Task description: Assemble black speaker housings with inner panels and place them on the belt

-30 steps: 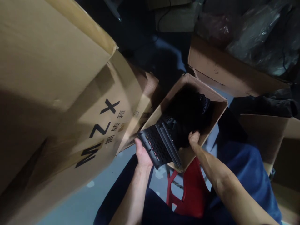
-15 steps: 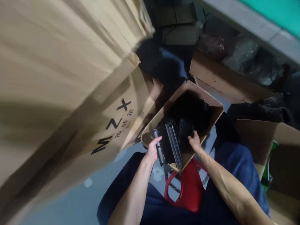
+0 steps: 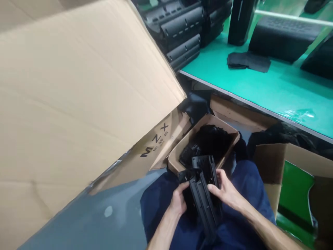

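Beside a green-topped table, left hand and right hand grip black parts above the lap.

Bright green tabletop, plain tan cardboard with black lettering, navy trousers.

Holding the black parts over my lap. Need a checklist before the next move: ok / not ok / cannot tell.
1. Left hand on the held black parts: ok, at their left side.
2. Right hand on them: ok, thumb and fingers at the right side.
3. Held parts lined up with each other: not ok, they sit at differing angles.
4. Held parts off the rim of the open carton: cannot tell, they overlap it in view.
5. Carton mouth uncovered: ok, black parts inside show.
6. Held parts' count: cannot tell, dark and overlapping.
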Action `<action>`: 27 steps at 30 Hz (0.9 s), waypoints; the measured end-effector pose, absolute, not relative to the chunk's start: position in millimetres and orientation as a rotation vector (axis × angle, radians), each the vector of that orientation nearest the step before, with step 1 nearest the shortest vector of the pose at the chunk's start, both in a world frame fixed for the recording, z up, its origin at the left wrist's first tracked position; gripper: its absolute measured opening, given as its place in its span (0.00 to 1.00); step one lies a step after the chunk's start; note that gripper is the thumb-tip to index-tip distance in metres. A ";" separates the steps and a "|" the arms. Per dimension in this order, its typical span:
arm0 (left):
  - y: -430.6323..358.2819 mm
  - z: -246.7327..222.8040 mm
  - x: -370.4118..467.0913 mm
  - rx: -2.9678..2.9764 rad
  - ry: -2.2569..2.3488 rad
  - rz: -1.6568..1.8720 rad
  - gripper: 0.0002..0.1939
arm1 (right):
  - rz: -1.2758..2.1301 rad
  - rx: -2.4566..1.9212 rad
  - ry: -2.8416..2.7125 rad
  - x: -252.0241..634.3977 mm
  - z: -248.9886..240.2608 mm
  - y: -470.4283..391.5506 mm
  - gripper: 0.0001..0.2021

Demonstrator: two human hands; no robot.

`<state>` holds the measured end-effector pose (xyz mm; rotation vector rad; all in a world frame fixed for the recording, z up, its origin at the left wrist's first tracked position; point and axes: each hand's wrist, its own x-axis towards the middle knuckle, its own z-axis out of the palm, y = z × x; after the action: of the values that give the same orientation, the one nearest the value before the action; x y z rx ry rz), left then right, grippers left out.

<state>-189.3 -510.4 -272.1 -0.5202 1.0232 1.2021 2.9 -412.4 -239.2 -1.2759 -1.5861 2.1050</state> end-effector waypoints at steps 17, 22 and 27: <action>-610.7 -224.9 -83.4 -0.301 0.976 1.352 0.34 | 2.152 -0.781 -1.229 42.7 -218.9 -447.0 0.22; -611.1 -239.3 -89.1 -0.519 0.908 1.253 0.37 | 2.146 -0.712 -1.400 32.9 -218.5 -446.2 0.20; -602.4 -249.9 -103.3 -0.637 0.975 1.136 0.30 | 2.072 -0.875 -1.675 9.2 -216.8 -447.6 0.28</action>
<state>-103.3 -602.4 -249.9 -0.6372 0.9751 1.1359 9.2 -447.6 -216.8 -0.8753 -1.6751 2.0723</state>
